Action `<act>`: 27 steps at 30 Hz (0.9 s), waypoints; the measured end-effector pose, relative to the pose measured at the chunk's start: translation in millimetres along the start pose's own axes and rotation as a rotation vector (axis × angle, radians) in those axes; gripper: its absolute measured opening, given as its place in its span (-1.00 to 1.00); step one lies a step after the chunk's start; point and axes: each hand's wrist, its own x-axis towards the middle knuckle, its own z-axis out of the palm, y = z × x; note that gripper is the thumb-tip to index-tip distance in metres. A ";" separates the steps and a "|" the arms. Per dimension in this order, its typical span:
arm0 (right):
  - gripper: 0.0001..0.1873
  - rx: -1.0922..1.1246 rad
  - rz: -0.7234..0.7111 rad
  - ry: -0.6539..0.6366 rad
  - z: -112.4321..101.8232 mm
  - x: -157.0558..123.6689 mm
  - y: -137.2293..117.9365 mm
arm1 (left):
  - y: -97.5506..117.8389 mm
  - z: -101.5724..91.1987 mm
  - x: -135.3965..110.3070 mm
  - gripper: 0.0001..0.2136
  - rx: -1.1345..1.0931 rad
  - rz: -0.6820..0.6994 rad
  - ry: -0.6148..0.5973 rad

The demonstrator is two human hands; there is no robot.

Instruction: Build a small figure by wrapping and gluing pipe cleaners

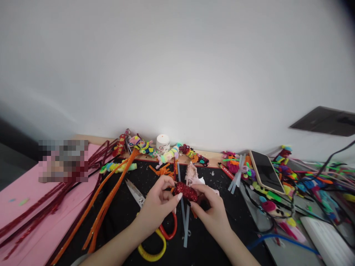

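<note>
Both my hands meet over a black mat (pixel 210 244) and hold a small coil of sparkly red pipe cleaner (pixel 185 191). My left hand (pixel 156 207) pinches its left end with thumb and fingers. My right hand (pixel 212 210) grips its right end, fingers curled. A pair of scissors (pixel 151 225) with red and yellow handles lies under my left wrist. Grey glue sticks (pixel 186 225) lie on the mat between my hands.
Long orange (pixel 108 207) and red pipe cleaners (pixel 41 210) fan out at the left over pink paper (pixel 24 236). Small pipe-cleaner figures, a white jar (pixel 162 143), and a phone (pixel 266 170) line the back. Cables and a white keyboard (pixel 327 240) crowd the right.
</note>
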 end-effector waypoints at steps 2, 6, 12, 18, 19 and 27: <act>-0.67 -0.006 0.001 0.003 -0.2 -0.1 -0.8 | 0.3 -0.1 -0.4 -0.79 0.006 -0.002 0.000; -0.68 -0.006 -0.003 0.000 -0.4 0.2 -1.4 | 2.5 0.3 -0.8 -0.79 0.010 -0.019 0.004; -0.67 0.007 0.009 -0.002 0.0 0.8 -0.1 | 5.1 1.5 0.0 -0.79 0.017 -0.029 0.000; -0.67 0.000 0.003 0.006 -0.6 1.7 -2.1 | 2.9 1.1 -0.7 -0.78 0.025 -0.037 0.006; -0.67 0.001 0.004 0.004 -0.5 1.7 -2.3 | 2.4 1.0 -0.7 -0.78 0.019 -0.037 0.005; -0.69 -0.036 -0.019 0.017 -2.6 0.5 -3.9 | 5.1 2.2 0.6 -0.76 -0.005 -0.053 0.013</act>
